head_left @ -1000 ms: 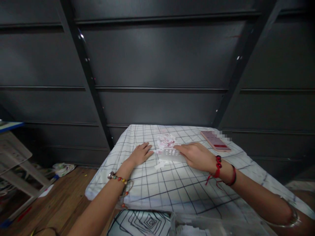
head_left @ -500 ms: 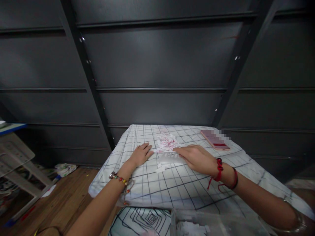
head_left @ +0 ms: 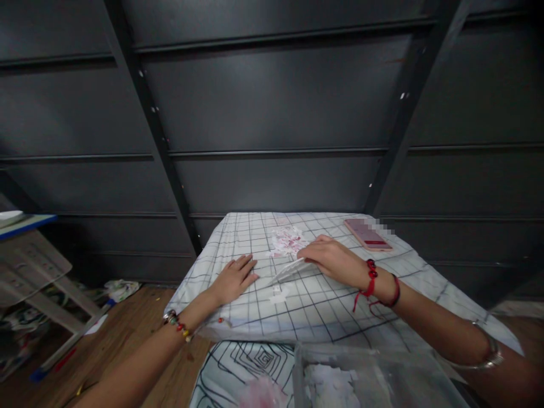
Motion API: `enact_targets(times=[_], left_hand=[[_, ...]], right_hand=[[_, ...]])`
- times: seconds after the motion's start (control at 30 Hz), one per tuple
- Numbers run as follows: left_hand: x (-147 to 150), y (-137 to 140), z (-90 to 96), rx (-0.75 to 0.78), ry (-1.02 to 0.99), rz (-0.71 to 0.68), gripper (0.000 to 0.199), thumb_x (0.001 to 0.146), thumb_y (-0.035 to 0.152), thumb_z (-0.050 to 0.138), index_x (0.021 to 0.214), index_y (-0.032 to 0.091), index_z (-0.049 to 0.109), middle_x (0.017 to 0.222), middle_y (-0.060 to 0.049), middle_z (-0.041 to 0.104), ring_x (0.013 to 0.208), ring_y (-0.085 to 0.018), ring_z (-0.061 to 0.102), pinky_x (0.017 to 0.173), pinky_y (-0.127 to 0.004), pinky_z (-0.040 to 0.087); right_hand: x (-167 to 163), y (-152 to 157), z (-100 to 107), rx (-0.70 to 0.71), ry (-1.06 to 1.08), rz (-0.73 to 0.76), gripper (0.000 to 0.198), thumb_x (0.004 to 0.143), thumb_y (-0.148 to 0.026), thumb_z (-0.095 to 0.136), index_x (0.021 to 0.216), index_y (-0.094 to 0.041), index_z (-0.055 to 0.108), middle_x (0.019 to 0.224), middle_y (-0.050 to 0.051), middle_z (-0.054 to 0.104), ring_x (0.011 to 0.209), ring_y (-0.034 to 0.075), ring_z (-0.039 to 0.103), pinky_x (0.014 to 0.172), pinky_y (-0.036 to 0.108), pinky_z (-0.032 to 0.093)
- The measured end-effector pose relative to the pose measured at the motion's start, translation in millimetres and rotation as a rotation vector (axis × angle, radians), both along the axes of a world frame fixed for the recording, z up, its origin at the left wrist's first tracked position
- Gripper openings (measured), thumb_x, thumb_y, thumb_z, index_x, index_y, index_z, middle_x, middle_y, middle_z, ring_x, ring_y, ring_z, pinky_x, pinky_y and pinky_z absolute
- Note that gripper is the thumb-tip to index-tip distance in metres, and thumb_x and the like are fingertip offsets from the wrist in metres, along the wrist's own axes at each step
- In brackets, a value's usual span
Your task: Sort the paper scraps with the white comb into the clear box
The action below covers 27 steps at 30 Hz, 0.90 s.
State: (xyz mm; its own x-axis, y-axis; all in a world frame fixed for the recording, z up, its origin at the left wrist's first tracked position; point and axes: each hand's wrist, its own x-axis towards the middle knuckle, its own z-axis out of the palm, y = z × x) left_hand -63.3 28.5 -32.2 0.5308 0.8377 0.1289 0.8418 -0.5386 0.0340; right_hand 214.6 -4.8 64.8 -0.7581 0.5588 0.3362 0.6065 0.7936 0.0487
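Note:
My right hand (head_left: 340, 263) pinches a thin white sheet (head_left: 289, 271) by its far right corner. The sheet is tilted, so it shows as a narrow, slightly blurred strip above the checked cloth (head_left: 255, 317). Just beyond it lies a heap of small white and pink scraps (head_left: 287, 241). A few pale scraps (head_left: 279, 294) rest on the cloth at the near side of the sheet. To the left, my left hand (head_left: 233, 280) lies flat on the cloth with its fingers apart, holding nothing.
A pink phone (head_left: 368, 234) lies at the back right of the cloth. Below the near edge stands a clear plastic box (head_left: 298, 377) with white pieces inside, beside a patterned surface (head_left: 238, 371) bearing something pink (head_left: 262, 393). A blue-edged desk (head_left: 32, 222) stands left; a dark panelled wall (head_left: 276, 184) rises behind.
The white sheet, which showed its face with rows of small marks or holes, has been tipped up onto its edge by my right hand. My left hand has drawn back toward the lower left.

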Motion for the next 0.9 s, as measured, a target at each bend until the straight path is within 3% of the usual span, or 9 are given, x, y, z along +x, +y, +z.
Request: enact_targets(times=[0.23, 0.43, 0.57, 0.73, 0.8, 0.9], left_hand=[[-5.7, -15.6, -2.7, -0.049, 0.02, -0.012, 0.06, 0.089, 0.056, 0.019, 0.134, 0.018, 0.033, 0.142, -0.008, 0.024, 0.13, -0.025, 0.019, 0.103, -0.042, 0.019], [-8.0, -16.8, -1.8, -0.066, 0.021, -0.005, 0.06, 0.089, 0.056, 0.02, 0.134, 0.019, 0.032, 0.142, -0.009, 0.023, 0.13, -0.026, 0.019, 0.103, -0.044, 0.019], [3.9, -19.1, 8.6, -0.076, 0.021, -0.024, 0.056, 0.089, 0.053, 0.023, 0.133, 0.018, 0.033, 0.142, -0.012, 0.025, 0.13, -0.028, 0.02, 0.102, -0.047, 0.021], [41.8, -25.4, 25.1, -0.054, -0.014, -0.171, 0.053, 0.091, 0.048, 0.024, 0.133, 0.016, 0.032, 0.143, -0.012, 0.022, 0.131, -0.025, 0.016, 0.104, -0.041, 0.02], [54.0, -27.4, 25.4, -0.079, -0.014, -0.281, 0.051, 0.092, 0.044, 0.024, 0.133, 0.016, 0.032, 0.143, -0.011, 0.023, 0.131, -0.023, 0.017, 0.105, -0.037, 0.02], [60.7, -29.2, 18.6, -0.132, -0.012, -0.381, 0.048, 0.092, 0.043, 0.023, 0.133, 0.02, 0.03, 0.142, -0.008, 0.024, 0.13, -0.023, 0.02, 0.105, -0.04, 0.02]], right_hand=[[-20.6, 1.9, -8.0, -0.019, -0.019, 0.081, 0.027, 0.073, 0.002, 0.039, 0.082, -0.017, 0.056, 0.075, 0.002, 0.062, 0.074, 0.014, 0.056, 0.073, 0.028, 0.037], [8.6, -5.2, 0.3, -0.093, -0.058, 0.114, 0.027, 0.071, 0.003, 0.039, 0.076, -0.017, 0.055, 0.071, 0.001, 0.06, 0.072, 0.014, 0.053, 0.073, 0.028, 0.037], [21.4, -8.8, 6.0, -0.065, -0.041, 0.087, 0.028, 0.07, 0.004, 0.038, 0.077, -0.017, 0.055, 0.072, 0.002, 0.059, 0.073, 0.014, 0.052, 0.073, 0.028, 0.036], [13.3, -10.5, 5.0, -0.01, -0.063, 0.014, 0.03, 0.069, 0.005, 0.037, 0.079, -0.017, 0.055, 0.076, 0.003, 0.061, 0.077, 0.015, 0.053, 0.074, 0.029, 0.036], [12.6, -13.4, 3.7, -0.033, -0.105, -0.002, 0.03, 0.068, 0.005, 0.037, 0.078, -0.017, 0.056, 0.076, 0.003, 0.061, 0.077, 0.015, 0.053, 0.074, 0.029, 0.036], [20.6, -22.6, 3.4, -0.088, -0.132, -0.008, 0.032, 0.067, 0.006, 0.037, 0.079, -0.016, 0.056, 0.076, 0.003, 0.061, 0.077, 0.015, 0.054, 0.073, 0.028, 0.036]])
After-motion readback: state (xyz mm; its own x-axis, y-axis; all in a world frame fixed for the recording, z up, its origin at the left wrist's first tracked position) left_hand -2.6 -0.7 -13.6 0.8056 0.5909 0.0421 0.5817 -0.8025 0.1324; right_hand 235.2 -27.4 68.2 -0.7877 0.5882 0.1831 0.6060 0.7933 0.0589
